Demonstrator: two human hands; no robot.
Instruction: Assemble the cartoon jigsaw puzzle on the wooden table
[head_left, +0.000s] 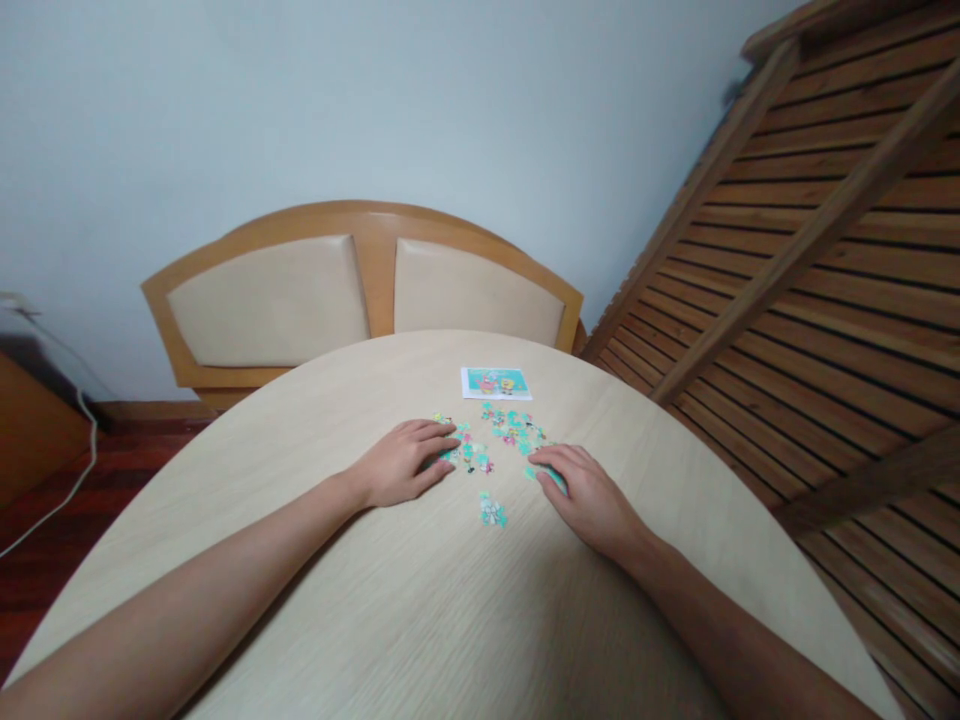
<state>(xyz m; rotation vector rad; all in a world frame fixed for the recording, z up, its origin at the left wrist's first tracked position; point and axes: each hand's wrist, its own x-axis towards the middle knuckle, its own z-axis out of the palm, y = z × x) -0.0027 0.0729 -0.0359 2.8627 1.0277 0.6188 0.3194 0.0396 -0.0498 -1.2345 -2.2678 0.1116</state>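
Observation:
Loose jigsaw puzzle pieces point(514, 425), mostly turquoise with bits of pink and yellow, lie scattered on the round table. My left hand point(409, 460) rests at the left side of the scatter, fingers stretched out over some pieces. At the right side is my right hand point(581, 490), its fingers apart and slightly bent, with turquoise pieces under and beside the fingertips. Nearer to me, between the hands, sits a small joined cluster of puzzle pieces point(492, 511). Beyond the scatter lies a picture card point(496, 383) with a pink and a yellow cartoon figure.
The pale wooden table point(360, 620) has a curved edge. Behind it stands a wooden headboard point(375, 260) with cream pads against the wall. A slatted wooden frame point(810, 230) leans at the right. A white cable point(91, 450) hangs at the left.

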